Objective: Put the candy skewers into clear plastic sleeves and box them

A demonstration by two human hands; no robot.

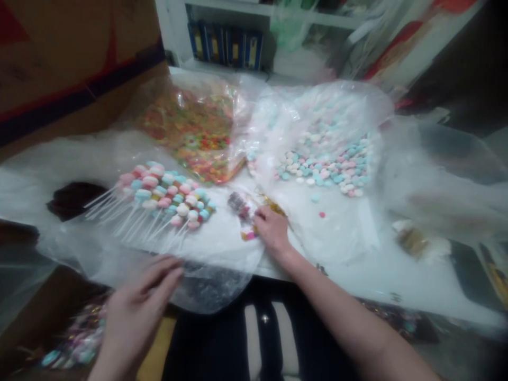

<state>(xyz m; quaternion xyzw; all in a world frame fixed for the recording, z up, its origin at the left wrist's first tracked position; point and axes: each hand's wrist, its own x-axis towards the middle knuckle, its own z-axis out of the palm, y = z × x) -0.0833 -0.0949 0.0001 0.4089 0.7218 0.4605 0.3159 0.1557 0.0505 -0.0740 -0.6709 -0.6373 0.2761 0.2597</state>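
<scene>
My right hand [272, 228] is closed over the middle of the white table, fingertips at the edge of a small clear printed packet [240, 207]. Beside its knuckles lies a bunch of gold strips [275, 206], partly covered by the hand. Whatever is between the fingertips is hidden. At the table's front edge my left hand [145, 291] hovers, loosely curved and blurred, with a gap between thumb and fingers and nothing visible in it. Beyond it, a pile of candy skewers [166, 196] in pink, blue and white lies with white sticks pointing toward me.
A clear bag of orange-green candies [198, 132] lies behind the skewers. To its right, an open bag spills pastel candies [321, 164]. A large cardboard box [79, 63] stands at left. Below the table edge, a box holds wrapped candies [79, 333]. Plastic sheeting [440, 180] bulges at right.
</scene>
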